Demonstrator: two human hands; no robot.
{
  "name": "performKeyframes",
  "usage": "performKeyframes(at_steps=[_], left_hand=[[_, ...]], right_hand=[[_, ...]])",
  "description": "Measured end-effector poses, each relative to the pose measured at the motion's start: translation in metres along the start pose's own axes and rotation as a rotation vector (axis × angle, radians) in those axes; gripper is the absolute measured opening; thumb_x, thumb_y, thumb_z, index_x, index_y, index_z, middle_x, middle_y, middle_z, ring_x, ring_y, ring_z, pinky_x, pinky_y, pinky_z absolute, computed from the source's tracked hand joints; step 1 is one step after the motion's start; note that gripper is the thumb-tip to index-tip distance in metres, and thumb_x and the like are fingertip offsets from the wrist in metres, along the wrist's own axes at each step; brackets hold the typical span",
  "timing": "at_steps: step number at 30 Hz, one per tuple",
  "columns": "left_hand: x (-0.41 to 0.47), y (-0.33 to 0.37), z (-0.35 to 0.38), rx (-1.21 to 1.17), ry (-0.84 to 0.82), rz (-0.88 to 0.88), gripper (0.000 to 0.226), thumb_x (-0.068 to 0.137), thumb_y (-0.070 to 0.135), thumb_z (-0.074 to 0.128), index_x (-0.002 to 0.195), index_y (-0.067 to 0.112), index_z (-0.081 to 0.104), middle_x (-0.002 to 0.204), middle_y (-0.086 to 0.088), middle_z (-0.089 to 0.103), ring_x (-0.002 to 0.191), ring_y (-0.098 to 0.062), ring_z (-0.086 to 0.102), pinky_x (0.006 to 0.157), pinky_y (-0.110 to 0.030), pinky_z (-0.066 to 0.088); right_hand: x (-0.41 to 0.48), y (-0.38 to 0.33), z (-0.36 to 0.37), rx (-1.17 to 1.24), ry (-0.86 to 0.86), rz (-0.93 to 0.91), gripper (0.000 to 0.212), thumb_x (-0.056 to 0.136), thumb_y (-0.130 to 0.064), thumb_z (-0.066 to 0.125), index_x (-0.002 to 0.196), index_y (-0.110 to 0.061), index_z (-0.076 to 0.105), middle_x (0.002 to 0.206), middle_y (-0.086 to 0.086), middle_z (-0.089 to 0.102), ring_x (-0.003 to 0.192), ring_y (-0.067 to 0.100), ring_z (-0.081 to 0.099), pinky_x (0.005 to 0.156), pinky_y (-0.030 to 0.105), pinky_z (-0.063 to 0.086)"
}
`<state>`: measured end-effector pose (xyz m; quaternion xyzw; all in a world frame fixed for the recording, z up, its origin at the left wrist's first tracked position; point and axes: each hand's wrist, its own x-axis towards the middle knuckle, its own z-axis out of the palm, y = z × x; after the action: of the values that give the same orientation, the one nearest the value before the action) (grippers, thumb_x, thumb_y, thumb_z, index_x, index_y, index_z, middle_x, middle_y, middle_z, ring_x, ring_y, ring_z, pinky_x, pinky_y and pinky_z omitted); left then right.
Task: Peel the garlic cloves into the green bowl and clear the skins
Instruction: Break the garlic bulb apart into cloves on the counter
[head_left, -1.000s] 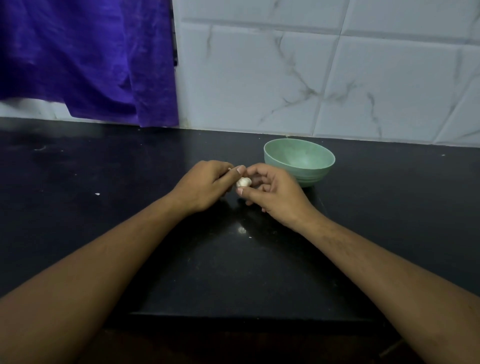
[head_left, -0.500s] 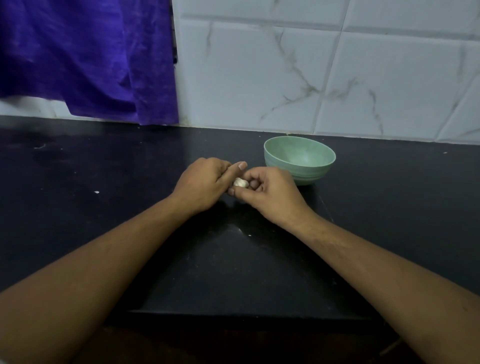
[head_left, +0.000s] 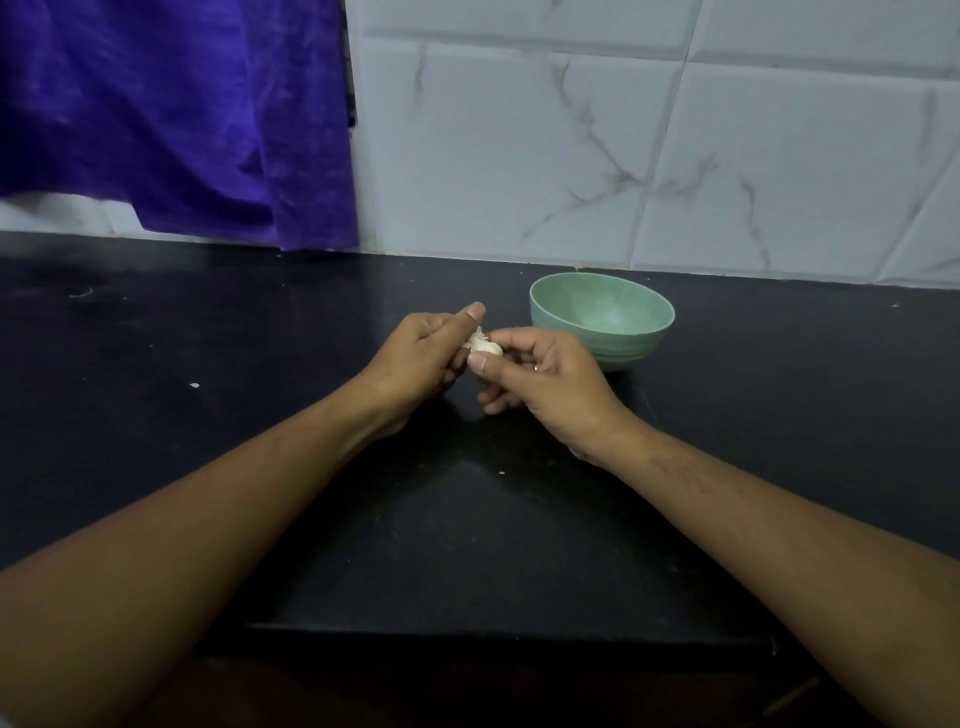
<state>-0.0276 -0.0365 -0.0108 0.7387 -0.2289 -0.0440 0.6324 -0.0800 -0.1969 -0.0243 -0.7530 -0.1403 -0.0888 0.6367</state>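
Observation:
A small white garlic clove (head_left: 482, 345) is held between both hands just above the black counter. My right hand (head_left: 545, 382) pinches it between thumb and fingers, with the other fingers curled under. My left hand (head_left: 423, 358) grips its left side with curled fingers, thumb raised above it. A bit of loose skin sticks up from the clove. The green bowl (head_left: 602, 318) stands just right of and behind the hands; no clove shows inside it.
The black counter (head_left: 208, 415) runs to a front edge (head_left: 493, 631) near me. Tiny white flecks (head_left: 195, 385) lie on it at left and near my right wrist. A purple cloth (head_left: 171, 114) hangs over the white tiled wall behind.
Both hands have turned the clove slightly. My left thumb has lifted off it and my right thumb has come round to its front. Loose skin now shows on top.

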Motion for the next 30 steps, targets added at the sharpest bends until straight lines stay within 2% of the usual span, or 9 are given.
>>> performKeyframes(at_steps=[3,8,13,18,23,30], left_hand=[[-0.001,0.003,-0.001,-0.041,0.014,-0.045,0.056,0.108,0.042,0.052,0.058,0.017,0.046,0.046,0.004,0.038,0.045,-0.010,0.031,0.044,-0.021,0.024],[0.003,0.004,0.000,-0.213,0.094,-0.114,0.050,0.108,0.039,0.054,0.062,0.019,0.049,0.050,0.006,0.043,0.042,-0.005,0.035,0.041,-0.018,0.026],[0.002,0.003,-0.007,-0.015,0.063,-0.076,0.052,0.107,0.046,0.054,0.063,0.017,0.053,0.050,0.004,0.047,0.043,-0.006,0.040,0.044,-0.018,0.034],[0.003,0.002,-0.015,0.089,-0.010,-0.081,0.048,0.107,0.045,0.054,0.071,0.013,0.060,0.055,0.001,0.055,0.045,-0.010,0.047,0.046,-0.022,0.040],[0.003,0.002,-0.018,0.134,-0.051,-0.073,0.043,0.106,0.043,0.057,0.077,0.012,0.063,0.058,0.001,0.058,0.048,-0.011,0.049,0.047,-0.023,0.041],[0.007,0.001,-0.023,0.157,-0.072,-0.086,0.039,0.105,0.039,0.060,0.078,0.011,0.065,0.060,0.003,0.062,0.047,-0.008,0.051,0.045,-0.020,0.042]], right_hand=[[0.001,-0.003,0.001,0.100,-0.004,0.043,0.016,0.099,-0.012,0.068,0.110,-0.002,0.076,0.087,0.006,0.075,0.072,0.020,0.069,0.070,0.030,0.062],[0.004,-0.004,0.002,0.275,0.063,0.136,0.018,0.102,-0.013,0.063,0.109,0.001,0.071,0.086,0.012,0.070,0.074,0.021,0.072,0.075,0.034,0.064],[0.006,-0.004,0.000,0.265,0.025,0.199,0.026,0.100,-0.010,0.065,0.121,0.004,0.068,0.096,0.016,0.072,0.084,0.026,0.073,0.082,0.037,0.064],[0.006,-0.004,-0.002,0.308,0.047,0.214,0.026,0.095,0.000,0.068,0.121,0.003,0.066,0.105,0.021,0.072,0.084,0.026,0.074,0.081,0.036,0.064],[0.006,-0.004,-0.007,0.336,0.032,0.240,0.028,0.092,0.007,0.068,0.119,-0.001,0.068,0.106,0.021,0.073,0.084,0.026,0.075,0.082,0.037,0.065],[0.009,-0.004,-0.015,0.397,0.055,0.302,0.040,0.085,0.020,0.064,0.122,0.005,0.065,0.097,0.019,0.071,0.081,0.026,0.075,0.076,0.036,0.065]])
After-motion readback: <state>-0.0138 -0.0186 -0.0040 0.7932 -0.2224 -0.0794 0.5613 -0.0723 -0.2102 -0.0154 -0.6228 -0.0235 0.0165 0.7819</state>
